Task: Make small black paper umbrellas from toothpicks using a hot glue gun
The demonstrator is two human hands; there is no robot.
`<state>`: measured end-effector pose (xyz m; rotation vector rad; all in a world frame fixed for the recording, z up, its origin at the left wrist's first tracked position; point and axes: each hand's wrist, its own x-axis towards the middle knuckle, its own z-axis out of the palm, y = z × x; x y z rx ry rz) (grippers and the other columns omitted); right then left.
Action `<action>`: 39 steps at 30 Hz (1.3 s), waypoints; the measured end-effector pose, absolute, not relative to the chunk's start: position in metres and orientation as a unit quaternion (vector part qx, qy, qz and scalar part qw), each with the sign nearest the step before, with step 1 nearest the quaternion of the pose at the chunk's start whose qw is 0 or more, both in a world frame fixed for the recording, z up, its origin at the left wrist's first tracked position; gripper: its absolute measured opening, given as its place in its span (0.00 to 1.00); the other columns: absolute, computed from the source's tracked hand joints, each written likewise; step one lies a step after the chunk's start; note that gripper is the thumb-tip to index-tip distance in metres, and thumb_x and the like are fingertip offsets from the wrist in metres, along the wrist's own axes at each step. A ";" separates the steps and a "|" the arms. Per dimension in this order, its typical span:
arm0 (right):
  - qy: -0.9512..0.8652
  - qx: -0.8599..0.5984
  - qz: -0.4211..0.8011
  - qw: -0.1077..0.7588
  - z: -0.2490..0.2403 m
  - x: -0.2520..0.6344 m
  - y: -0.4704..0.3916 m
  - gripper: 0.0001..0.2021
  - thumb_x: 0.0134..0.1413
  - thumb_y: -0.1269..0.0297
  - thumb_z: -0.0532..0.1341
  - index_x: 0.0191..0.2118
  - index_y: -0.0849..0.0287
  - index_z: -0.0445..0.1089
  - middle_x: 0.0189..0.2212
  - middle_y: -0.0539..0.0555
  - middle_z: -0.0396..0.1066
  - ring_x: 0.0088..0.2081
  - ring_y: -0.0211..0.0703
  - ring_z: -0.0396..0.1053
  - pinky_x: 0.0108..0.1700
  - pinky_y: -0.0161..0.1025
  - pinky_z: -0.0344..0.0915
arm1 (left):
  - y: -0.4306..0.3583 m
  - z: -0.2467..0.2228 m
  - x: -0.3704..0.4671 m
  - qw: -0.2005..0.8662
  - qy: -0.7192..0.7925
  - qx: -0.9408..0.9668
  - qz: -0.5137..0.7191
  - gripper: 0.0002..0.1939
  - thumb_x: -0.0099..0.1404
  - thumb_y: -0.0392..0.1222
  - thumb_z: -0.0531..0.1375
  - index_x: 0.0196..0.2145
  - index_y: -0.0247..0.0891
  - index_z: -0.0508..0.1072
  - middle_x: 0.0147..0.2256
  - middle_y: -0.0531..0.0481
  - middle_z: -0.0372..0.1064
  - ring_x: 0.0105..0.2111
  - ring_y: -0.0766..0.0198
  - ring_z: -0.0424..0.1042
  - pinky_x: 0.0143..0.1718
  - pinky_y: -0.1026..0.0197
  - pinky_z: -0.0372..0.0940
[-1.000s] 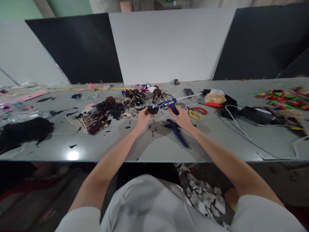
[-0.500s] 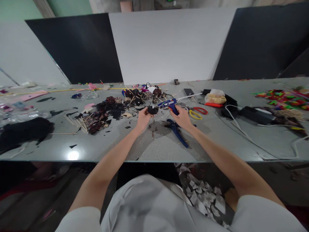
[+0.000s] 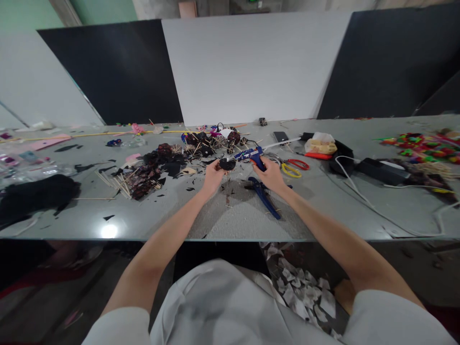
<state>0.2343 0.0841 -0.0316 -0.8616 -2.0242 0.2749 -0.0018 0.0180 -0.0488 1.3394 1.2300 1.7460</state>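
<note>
My left hand (image 3: 213, 173) is closed on a small black rounded piece (image 3: 227, 165), whose exact kind I cannot make out. In my right hand (image 3: 270, 173) is a blue glue gun (image 3: 253, 154), gripped by its handle, with a pale glue stick (image 3: 276, 143) reaching out behind it. The gun's nozzle points left and lies close to the black piece; whether they touch is unclear. Beneath my right hand, blue-handled cutters (image 3: 265, 199) rest on the table. Beyond my hands lies a heap of dark balls with wooden sticks (image 3: 203, 143).
Yellow- and red-handled scissors (image 3: 292, 169) and a phone (image 3: 281, 137) lie to the right. A white cable (image 3: 362, 196) loops toward the table's right edge. Dark fabric with sticks (image 3: 138, 179) and black cloth (image 3: 39, 194) are at left. Upright panels (image 3: 257, 67) stand behind the table.
The glue gun's tip and the black piece have shifted very slightly relative to each other. Both hands keep their hold; everything else stays in place.
</note>
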 end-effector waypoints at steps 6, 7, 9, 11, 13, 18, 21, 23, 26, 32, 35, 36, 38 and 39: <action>-0.815 -0.346 0.114 0.450 -0.032 0.233 0.085 0.10 0.62 0.54 0.59 0.35 0.54 0.66 0.31 0.53 0.73 0.33 0.49 0.67 0.38 0.43 0.62 | 0.017 -0.049 -0.002 0.286 0.480 0.507 0.656 0.04 0.55 0.34 0.67 0.29 0.40 0.76 0.26 0.52 0.72 0.27 0.64 0.66 0.31 0.61 0.61; -0.815 -0.346 0.113 0.451 -0.033 0.233 0.085 0.10 0.61 0.54 0.59 0.35 0.54 0.66 0.31 0.53 0.72 0.33 0.49 0.67 0.38 0.43 0.62 | 0.017 -0.050 -0.002 0.283 0.481 0.508 0.657 0.04 0.55 0.34 0.67 0.29 0.40 0.75 0.26 0.53 0.72 0.27 0.64 0.66 0.31 0.62 0.60; -0.815 -0.346 0.110 0.451 -0.034 0.233 0.085 0.10 0.61 0.54 0.59 0.35 0.54 0.66 0.31 0.53 0.72 0.33 0.49 0.67 0.38 0.43 0.62 | 0.018 -0.051 -0.002 0.281 0.482 0.507 0.657 0.04 0.55 0.33 0.65 0.29 0.40 0.75 0.26 0.53 0.71 0.27 0.64 0.66 0.31 0.62 0.60; -0.817 -0.344 0.106 0.450 -0.034 0.234 0.086 0.10 0.61 0.54 0.59 0.35 0.54 0.66 0.31 0.53 0.72 0.33 0.49 0.67 0.38 0.43 0.62 | 0.019 -0.052 -0.002 0.283 0.481 0.507 0.657 0.04 0.55 0.32 0.64 0.28 0.40 0.74 0.26 0.53 0.71 0.27 0.64 0.66 0.31 0.62 0.60; -0.819 -0.343 0.105 0.449 -0.034 0.234 0.085 0.10 0.62 0.54 0.58 0.35 0.54 0.65 0.30 0.53 0.71 0.33 0.49 0.67 0.37 0.43 0.61 | 0.019 -0.053 -0.002 0.287 0.480 0.506 0.657 0.05 0.55 0.31 0.63 0.29 0.40 0.74 0.25 0.53 0.71 0.27 0.65 0.67 0.31 0.62 0.60; -0.819 -0.343 0.106 0.447 -0.032 0.234 0.084 0.10 0.62 0.54 0.58 0.34 0.53 0.65 0.30 0.53 0.71 0.33 0.49 0.67 0.37 0.43 0.61 | 0.019 -0.052 -0.002 0.293 0.473 0.505 0.660 0.06 0.55 0.31 0.64 0.28 0.40 0.72 0.24 0.54 0.69 0.28 0.64 0.70 0.33 0.62 0.62; -0.819 -0.346 0.107 0.445 -0.032 0.234 0.083 0.10 0.62 0.54 0.58 0.34 0.53 0.64 0.30 0.53 0.71 0.33 0.49 0.67 0.38 0.43 0.62 | 0.020 -0.052 -0.001 0.304 0.470 0.497 0.663 0.06 0.54 0.30 0.64 0.28 0.40 0.72 0.24 0.54 0.70 0.27 0.64 0.69 0.32 0.62 0.61; -0.818 -0.345 0.109 0.447 -0.032 0.234 0.083 0.09 0.62 0.55 0.59 0.34 0.54 0.64 0.31 0.54 0.72 0.33 0.49 0.67 0.39 0.43 0.62 | 0.021 -0.053 -0.001 0.301 0.471 0.494 0.665 0.06 0.54 0.31 0.64 0.28 0.39 0.72 0.25 0.54 0.70 0.26 0.65 0.67 0.32 0.62 0.60; -0.819 -0.338 0.110 0.451 -0.032 0.234 0.083 0.09 0.62 0.55 0.59 0.35 0.54 0.65 0.31 0.54 0.72 0.33 0.49 0.67 0.39 0.43 0.62 | 0.020 -0.052 -0.001 0.294 0.476 0.494 0.665 0.06 0.53 0.32 0.65 0.28 0.39 0.72 0.24 0.54 0.70 0.26 0.65 0.66 0.31 0.62 0.59; -0.823 -0.337 0.107 0.445 -0.034 0.235 0.086 0.09 0.62 0.55 0.58 0.35 0.54 0.65 0.30 0.53 0.71 0.32 0.48 0.67 0.37 0.42 0.61 | 0.018 -0.050 -0.002 0.298 0.498 0.489 0.652 0.07 0.53 0.32 0.66 0.29 0.40 0.72 0.27 0.52 0.72 0.28 0.63 0.70 0.33 0.61 0.61; -0.824 -0.334 0.105 0.446 -0.035 0.235 0.086 0.09 0.62 0.55 0.58 0.35 0.54 0.65 0.30 0.53 0.71 0.32 0.48 0.66 0.37 0.42 0.61 | 0.019 -0.051 -0.002 0.301 0.493 0.487 0.654 0.08 0.52 0.31 0.66 0.29 0.40 0.71 0.27 0.52 0.72 0.28 0.63 0.70 0.33 0.61 0.61; -0.824 -0.335 0.105 0.445 -0.035 0.235 0.086 0.09 0.63 0.55 0.58 0.35 0.54 0.65 0.30 0.53 0.71 0.32 0.48 0.66 0.37 0.42 0.61 | 0.020 -0.052 -0.002 0.299 0.489 0.489 0.657 0.08 0.52 0.31 0.65 0.29 0.40 0.71 0.26 0.53 0.71 0.28 0.63 0.70 0.32 0.62 0.60; -0.824 -0.337 0.105 0.443 -0.035 0.235 0.086 0.10 0.62 0.55 0.58 0.35 0.54 0.65 0.30 0.53 0.71 0.32 0.48 0.66 0.37 0.42 0.61 | 0.021 -0.053 -0.002 0.294 0.484 0.492 0.661 0.08 0.51 0.30 0.64 0.28 0.40 0.70 0.25 0.54 0.69 0.27 0.64 0.69 0.31 0.62 0.59; -0.823 -0.338 0.105 0.443 -0.035 0.234 0.086 0.09 0.62 0.55 0.58 0.35 0.54 0.65 0.30 0.53 0.71 0.32 0.48 0.66 0.37 0.42 0.61 | 0.021 -0.053 -0.003 0.292 0.484 0.492 0.662 0.08 0.51 0.30 0.64 0.28 0.40 0.69 0.24 0.54 0.69 0.26 0.65 0.68 0.30 0.63 0.58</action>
